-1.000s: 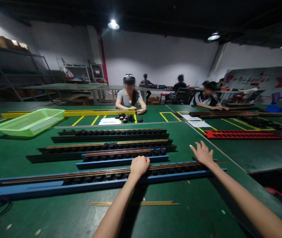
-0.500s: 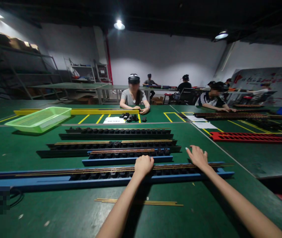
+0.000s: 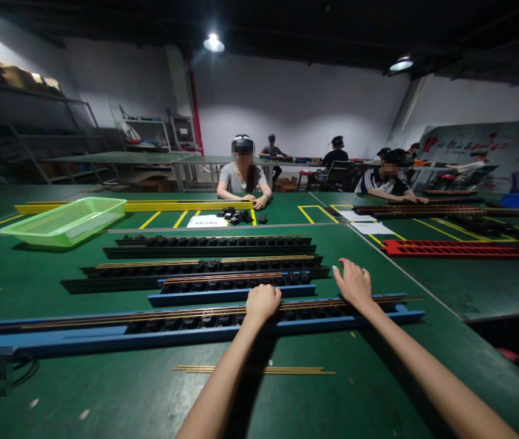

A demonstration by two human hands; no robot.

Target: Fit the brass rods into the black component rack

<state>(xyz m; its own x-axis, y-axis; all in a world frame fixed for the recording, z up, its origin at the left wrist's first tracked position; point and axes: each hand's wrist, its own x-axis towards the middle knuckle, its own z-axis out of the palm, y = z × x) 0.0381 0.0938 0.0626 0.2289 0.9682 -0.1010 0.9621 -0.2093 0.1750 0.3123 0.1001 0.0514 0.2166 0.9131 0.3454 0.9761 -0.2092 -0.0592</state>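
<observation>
Blue channel (image 3: 186, 336) runs lengthwise on the green table (image 3: 117, 396), closest to the wearer, with black blocks (image 3: 180, 324) and long brass-coloured rods (image 3: 214, 311) along it. Left hand (image 3: 263, 302) curled over the rods mid-channel; can't tell if it's gripping. Right hand (image 3: 354, 283) apart from it, fingers spread, near channel's right end; contact unclear. Probably best: light, level pressure, rods parallel, since thin lengths could bow. Loose rods (image 3: 296, 369) lie this side. Beyond: printed sheet (image 3: 207, 221), wall banner (image 3: 492, 149); writing illegible, no brands readable.
</observation>
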